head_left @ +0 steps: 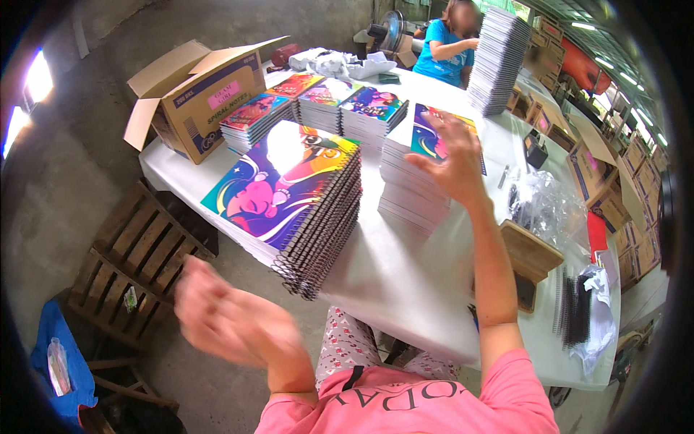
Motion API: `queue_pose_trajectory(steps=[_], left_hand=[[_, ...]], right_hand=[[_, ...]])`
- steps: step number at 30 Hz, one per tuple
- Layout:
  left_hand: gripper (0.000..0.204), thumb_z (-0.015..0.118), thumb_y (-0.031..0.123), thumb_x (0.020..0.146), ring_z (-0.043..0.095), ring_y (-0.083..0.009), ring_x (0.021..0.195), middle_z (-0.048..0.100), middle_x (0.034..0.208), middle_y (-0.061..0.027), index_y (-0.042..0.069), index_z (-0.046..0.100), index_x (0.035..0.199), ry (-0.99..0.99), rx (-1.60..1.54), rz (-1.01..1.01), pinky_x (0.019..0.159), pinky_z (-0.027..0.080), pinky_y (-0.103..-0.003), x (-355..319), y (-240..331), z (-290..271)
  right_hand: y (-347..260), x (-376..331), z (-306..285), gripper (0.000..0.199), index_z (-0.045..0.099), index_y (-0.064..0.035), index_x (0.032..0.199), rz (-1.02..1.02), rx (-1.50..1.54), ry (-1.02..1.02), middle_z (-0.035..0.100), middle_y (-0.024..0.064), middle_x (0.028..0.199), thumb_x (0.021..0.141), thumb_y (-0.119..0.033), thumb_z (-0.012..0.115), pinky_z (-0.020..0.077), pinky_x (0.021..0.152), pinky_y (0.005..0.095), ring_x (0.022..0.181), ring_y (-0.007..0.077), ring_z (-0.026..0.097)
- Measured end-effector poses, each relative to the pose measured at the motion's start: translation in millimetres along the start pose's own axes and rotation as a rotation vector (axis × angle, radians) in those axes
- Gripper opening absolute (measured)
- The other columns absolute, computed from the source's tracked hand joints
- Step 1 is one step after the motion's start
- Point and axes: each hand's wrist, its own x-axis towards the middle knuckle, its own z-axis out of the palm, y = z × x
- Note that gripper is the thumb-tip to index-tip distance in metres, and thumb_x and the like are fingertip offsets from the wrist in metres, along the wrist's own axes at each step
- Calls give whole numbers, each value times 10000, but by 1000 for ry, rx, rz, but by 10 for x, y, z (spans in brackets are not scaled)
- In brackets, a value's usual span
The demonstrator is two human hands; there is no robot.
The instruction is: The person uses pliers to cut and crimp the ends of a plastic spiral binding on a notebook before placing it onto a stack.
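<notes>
A tall stack of spiral notebooks [289, 181] with bright colourful covers stands at the near table edge, its black coils facing right. Off the table, below that stack, my left hand [231, 318] is smeared by motion, so its fingers cannot be read. My right hand [454, 155] is spread above a second pile, where a colourful cover sheet [428, 137] lies on white paper blocks [412, 184]. Whether the palm touches this pile is unclear. Behind these sit several shorter stacks of colourful notebooks [318, 101].
An open cardboard box [206, 101] stands at the table's left. To the right lie clear plastic wrap [549, 206], a wooden box [531, 249] and black coils [575, 311]. A person in blue [444, 54] sits behind a tall notebook stack [499, 61]. A wooden chair [137, 253] is lower left.
</notes>
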Motion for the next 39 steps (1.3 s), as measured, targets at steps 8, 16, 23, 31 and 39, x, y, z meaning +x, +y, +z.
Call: queue_pose_trajectory(steps=[8, 16, 23, 31, 39], left_hand=[[483, 534, 255, 903, 462, -403, 1161, 474, 1273, -225, -45, 454, 1273, -723, 222, -242, 976, 375, -436, -896, -450, 2030], [654, 146, 510, 957, 82, -286, 1415, 368, 1444, -48, 89, 521, 1290, -1326, 556, -627, 1046, -72, -658, -779, -929, 2292], [780, 74, 658, 899, 191, -278, 1395, 410, 1415, -58, 154, 486, 1328, -1368, 335, -775, 966, -155, -703, -549, -780, 2129], [749, 516, 525, 859, 213, -394, 1365, 440, 1347, -199, 86, 289, 1421, -987, 14, -453, 999, 95, -693, -704, -362, 1658], [621, 702, 254, 806, 392, -409, 1246, 398, 1348, -257, 29, 431, 1318, -755, 178, -191, 971, 388, -398, -710, -94, 1424]], right_hand=[[1329, -348, 166, 612, 469, -153, 1266, 1370, 1093, -14, 506, 101, 1237, 788, -500, 629, 341, 930, 516, 1102, 241, 477], [1120, -307, 92, 267, 552, -131, 1076, 1295, 1373, -313, 602, 46, 1025, 878, -308, 575, 402, 900, 508, 987, 243, 516], [1115, -422, -75, 179, 570, -102, 1027, 1303, 1551, -228, 642, 59, 959, 869, -185, 571, 455, 883, 485, 899, 204, 615], [1009, -628, -761, 229, 549, -46, 1111, 719, 1042, 25, 629, 62, 978, 882, -41, 544, 494, 804, 288, 896, 125, 587], [613, -504, -1169, 347, 546, 19, 1159, 473, 860, 30, 631, 86, 1006, 824, -37, 613, 470, 796, 259, 883, 143, 588]])
